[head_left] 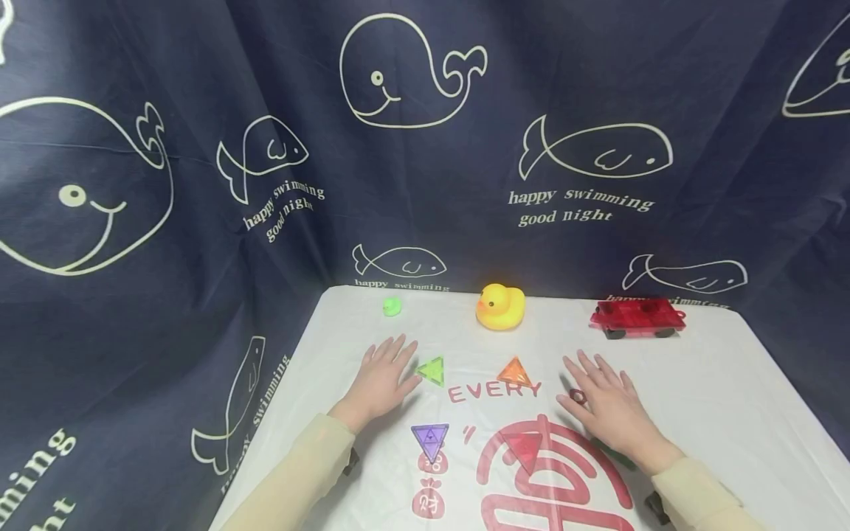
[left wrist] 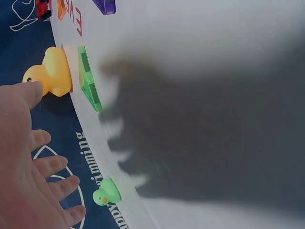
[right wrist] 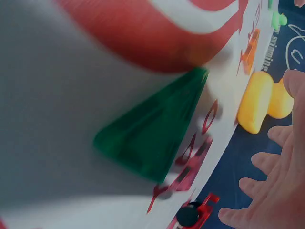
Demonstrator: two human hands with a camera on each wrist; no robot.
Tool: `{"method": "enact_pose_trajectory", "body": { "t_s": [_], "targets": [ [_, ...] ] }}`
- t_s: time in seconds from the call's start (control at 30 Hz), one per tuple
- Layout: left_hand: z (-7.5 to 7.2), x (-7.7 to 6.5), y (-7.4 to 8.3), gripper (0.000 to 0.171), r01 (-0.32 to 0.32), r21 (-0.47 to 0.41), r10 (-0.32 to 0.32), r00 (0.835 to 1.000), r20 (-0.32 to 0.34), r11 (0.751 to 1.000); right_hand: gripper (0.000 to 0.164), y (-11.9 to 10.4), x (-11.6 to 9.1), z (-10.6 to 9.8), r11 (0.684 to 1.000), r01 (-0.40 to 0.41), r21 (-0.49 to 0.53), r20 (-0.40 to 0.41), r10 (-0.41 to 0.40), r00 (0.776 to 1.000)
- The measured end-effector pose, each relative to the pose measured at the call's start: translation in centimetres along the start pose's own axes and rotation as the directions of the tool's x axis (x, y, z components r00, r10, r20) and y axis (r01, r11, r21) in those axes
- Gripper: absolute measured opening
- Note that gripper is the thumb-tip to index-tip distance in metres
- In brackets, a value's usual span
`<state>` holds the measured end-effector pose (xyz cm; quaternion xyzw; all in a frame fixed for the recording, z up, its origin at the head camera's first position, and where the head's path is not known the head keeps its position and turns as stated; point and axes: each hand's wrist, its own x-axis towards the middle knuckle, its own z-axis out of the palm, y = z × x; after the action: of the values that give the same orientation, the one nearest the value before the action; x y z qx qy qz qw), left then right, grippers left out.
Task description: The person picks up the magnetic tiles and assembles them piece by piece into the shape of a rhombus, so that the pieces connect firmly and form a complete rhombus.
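My left hand (head_left: 380, 380) is held over the left side of the white table with its fingers spread; its shadow falls on the cloth below. Just right of its thumb lies a light green triangular tile (head_left: 433, 371). My right hand (head_left: 611, 405), fingers also spread and holding nothing, hovers on the right side. Beneath it is a dark green triangular tile (right wrist: 152, 129), mostly covered in the head view. A pink tile (right wrist: 196, 164) shows beyond that one in the right wrist view. Between the hands are orange (head_left: 514, 372), purple (head_left: 430, 440) and red (head_left: 524, 448) triangular tiles.
Along the back edge stand a small green duck (head_left: 392, 306), a larger yellow duck (head_left: 501, 308) and a translucent red toy car base (head_left: 639, 317) with black wheels. Dark blue curtain (head_left: 425, 199) with whale and fish drawings surrounds the table (head_left: 352, 324).
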<state>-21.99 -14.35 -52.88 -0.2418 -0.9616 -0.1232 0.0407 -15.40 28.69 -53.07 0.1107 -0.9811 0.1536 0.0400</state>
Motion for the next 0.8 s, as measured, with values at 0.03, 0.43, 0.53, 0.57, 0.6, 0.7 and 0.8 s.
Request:
{"method": "enact_pose_trajectory", "body": {
  "t_s": [0.03, 0.43, 0.53, 0.57, 0.6, 0.7, 0.8],
  "targets": [
    [0.0, 0.1, 0.0, 0.066, 0.006, 0.003, -0.006, 1.0, 0.005, 1.0, 0.078, -0.2, 0.1, 0.1, 1.0, 0.003, 0.002, 0.0, -0.003, 1.0],
    [1.1, 1.5, 0.0, 0.062, 0.045, -0.001, -0.045, 0.998, 0.044, 0.999, 0.07, -6.0, 1.2, 2.3, 0.986, 0.164, 0.041, -0.037, -0.162, 0.986],
    [1.5, 2.0, 0.2, 0.059, 0.053, -0.021, -0.052, 0.998, 0.042, 0.998, 0.068, -8.1, 1.3, 3.1, 0.971, 0.234, 0.05, -0.042, -0.232, 0.972],
    [1.6, 2.1, 0.3, 0.058, 0.051, -0.026, -0.05, 0.998, 0.039, 0.998, 0.067, -8.9, 1.3, 3.3, 0.965, 0.257, 0.055, -0.04, -0.255, 0.966],
    [1.7, 2.2, 0.5, 0.057, 0.045, -0.03, -0.044, 0.999, 0.032, 0.999, 0.065, -9.6, 1.3, 3.5, 0.959, 0.276, 0.057, -0.033, -0.275, 0.961],
    [2.2, 2.7, 0.6, 0.053, 0.01, -0.03, -0.01, 1.0, 0.0, 1.0, 0.06, -11.9, 1.3, 4.0, 0.939, 0.337, 0.066, -0.01, -0.337, 0.941],
    [2.7, 3.1, 0.8, 0.051, -0.012, -0.003, 0.012, 1.0, -0.019, 1.0, 0.055, -13.9, 1.2, 4.5, 0.913, 0.402, 0.064, 0.011, -0.404, 0.915]
  ]
}}
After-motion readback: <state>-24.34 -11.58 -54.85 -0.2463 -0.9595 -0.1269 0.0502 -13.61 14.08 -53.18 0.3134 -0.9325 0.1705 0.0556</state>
